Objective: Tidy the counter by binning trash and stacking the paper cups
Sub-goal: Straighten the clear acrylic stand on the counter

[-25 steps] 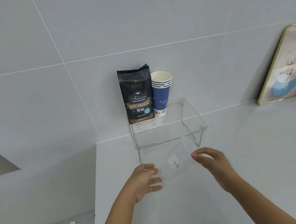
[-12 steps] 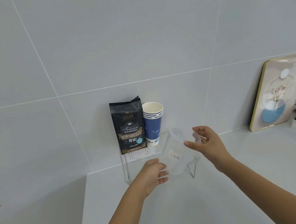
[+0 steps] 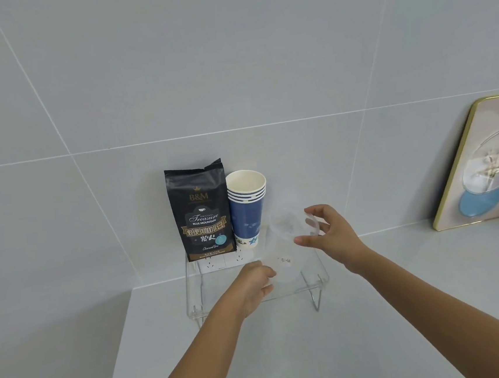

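Grey-tiled wall behind, pale bench [image 3: 376, 313] below, clear shelf riser [image 3: 314, 277] against the wall carrying coffee bag [image 3: 200, 215] and stacked paper cups [image 3: 248, 210]. Between the two, a clear plastic cup [image 3: 281, 246], tilted: left hand [image 3: 256, 285] curled round its base, right hand [image 3: 327, 236] half-open, fingertips pinching the rim. Risk, as a judgement: thin wall buckling, or slipping and toppling the paper stack just beside.

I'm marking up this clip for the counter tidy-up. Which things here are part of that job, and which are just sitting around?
Part of the job:
stack of paper cups
clear plastic cup, held by the left hand
right hand at its rim
clear shelf

Just sitting around:
coffee bag
framed picture
wall sockets
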